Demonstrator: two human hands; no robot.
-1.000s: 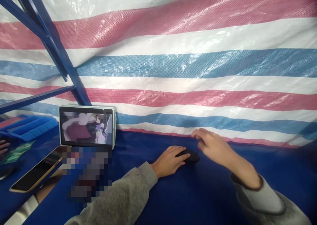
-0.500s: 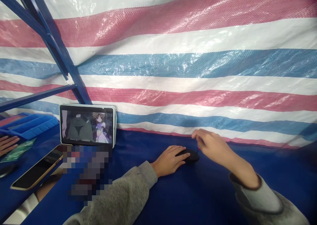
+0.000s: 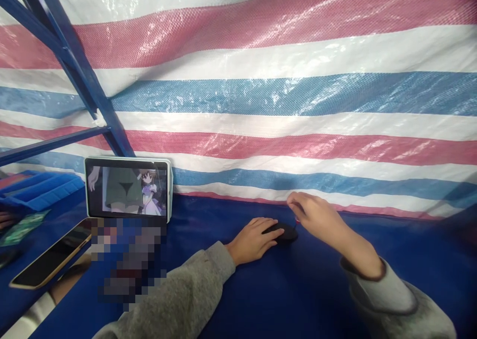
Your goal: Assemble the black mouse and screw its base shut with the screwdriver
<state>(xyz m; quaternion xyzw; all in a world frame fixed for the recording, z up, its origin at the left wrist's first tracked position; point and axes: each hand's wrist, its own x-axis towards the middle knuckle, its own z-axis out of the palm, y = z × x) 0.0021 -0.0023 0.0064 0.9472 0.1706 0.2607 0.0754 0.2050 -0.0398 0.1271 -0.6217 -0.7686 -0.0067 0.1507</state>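
A flat black round object [image 3: 286,232] lies on the blue table. My left hand [image 3: 253,240] rests at its left side, fingers spread, with fingertips on top of it. Just beyond its right edge is my right hand [image 3: 316,213], its fingers bent together in a pinch. A small dark and red bit shows below those fingertips, by the edge of the black object; what the fingers hold is too small to make out.
On the left, a tablet [image 3: 127,189] stands upright, playing an animation. Near it are a phone [image 3: 52,254], a blue tray [image 3: 46,192], a green sheet [image 3: 26,227] and a blurred-out patch. Another person's sleeve [image 3: 32,316] reaches in below. A striped sheet [image 3: 261,95] hangs behind the blue table [image 3: 268,299].
The view has shifted slightly, moving things a little leftward. At the far left, another person's hand has mostly left the picture. The tablet's image differs. My hands keep nearly the same pose.
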